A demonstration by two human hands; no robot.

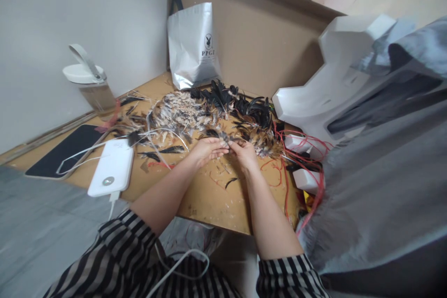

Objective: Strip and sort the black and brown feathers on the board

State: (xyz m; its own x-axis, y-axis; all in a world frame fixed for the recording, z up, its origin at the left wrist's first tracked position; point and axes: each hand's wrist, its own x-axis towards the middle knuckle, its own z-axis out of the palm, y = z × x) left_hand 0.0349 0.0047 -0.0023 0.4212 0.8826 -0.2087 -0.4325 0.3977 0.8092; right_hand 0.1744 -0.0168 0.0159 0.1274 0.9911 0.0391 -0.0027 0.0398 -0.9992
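Observation:
My left hand and my right hand meet over the middle of the wooden table. Both pinch a small tuft of brown and dark feathers between thumbs and fingertips. Just behind the hands lies a pile of pale, fluffy feathers. Farther back and to the right are glossy black feathers, with a heap of brown feathers beside my right hand. A few loose dark feathers rest left of my left wrist. The fingers partly hide the tuft.
A white power bank with cables and a dark tablet-like slab lie left. Behind stand a lidded cup and a silver bag. Red strings, white foam and grey cloth border the right side.

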